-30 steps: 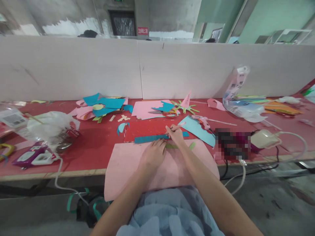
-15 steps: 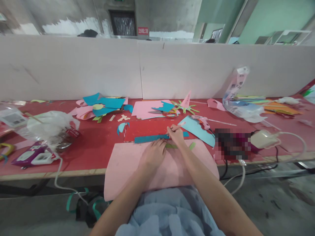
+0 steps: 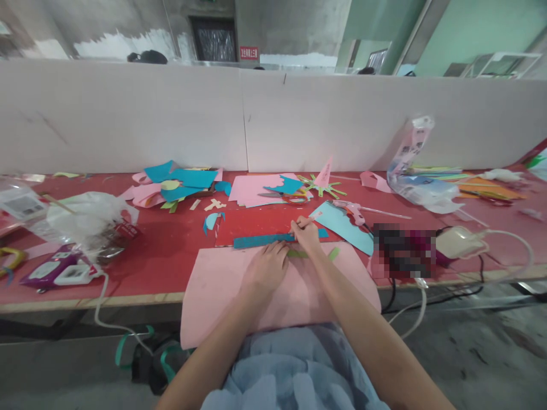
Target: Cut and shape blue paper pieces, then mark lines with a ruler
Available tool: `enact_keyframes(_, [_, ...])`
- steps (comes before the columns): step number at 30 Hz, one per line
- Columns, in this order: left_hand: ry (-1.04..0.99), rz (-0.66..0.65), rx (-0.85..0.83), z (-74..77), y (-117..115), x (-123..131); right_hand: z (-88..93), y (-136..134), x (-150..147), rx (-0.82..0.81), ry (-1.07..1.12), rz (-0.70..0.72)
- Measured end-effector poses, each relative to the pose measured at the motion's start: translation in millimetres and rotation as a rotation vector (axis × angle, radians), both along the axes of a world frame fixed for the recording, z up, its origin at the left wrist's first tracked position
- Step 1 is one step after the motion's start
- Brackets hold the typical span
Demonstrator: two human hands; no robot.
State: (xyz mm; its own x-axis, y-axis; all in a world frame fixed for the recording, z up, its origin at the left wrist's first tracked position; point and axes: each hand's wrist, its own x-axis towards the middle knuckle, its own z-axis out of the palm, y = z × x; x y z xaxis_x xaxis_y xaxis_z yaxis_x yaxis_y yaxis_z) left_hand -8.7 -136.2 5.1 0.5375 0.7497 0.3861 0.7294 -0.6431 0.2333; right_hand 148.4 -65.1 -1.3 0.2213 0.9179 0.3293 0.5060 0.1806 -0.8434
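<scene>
- Landmark: blue strip (image 3: 256, 241), ruler-like, lying flat along the near side of the red sheet (image 3: 252, 221) on the counter (image 3: 158, 273).
- Left hand (image 3: 270, 263): spread flat, grasping nothing visible; fingertips at near edge of the blue strip, apparently steadying it.
- Right hand (image 3: 304, 230): fingers closed around a slim pale-pink pen (image 3: 317, 216), over the strip's right part; tip hidden.
- Nearer than the strip: large pink sheet (image 3: 213, 290) beneath both forearms; green strip (image 3: 298, 254) on it.
- Beyond the strip: scissors (image 3: 294, 198). Right of it: pale-blue sheet (image 3: 344, 228).
- Handling (judged): blue strip light, thin, fairly stiff, may skid on paper; press mid-length with spread fingers, lift by an end. Pen light, rigid; pinch low on barrel. Sheets bend and crease easily; hold by edges.
</scene>
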Motion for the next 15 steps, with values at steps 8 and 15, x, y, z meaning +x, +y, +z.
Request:
enact_keyframes(8, [-0.004, 0.01, -0.02, 1.7, -0.4, 0.6, 2.1, -0.4, -0.3, -0.019, -0.036, -0.017])
enact_keyframes(15, [-0.006, -0.005, 0.003, -1.4, 0.3, -0.4, 3.3, -1.8, -0.4, -0.01, -0.038, -0.022])
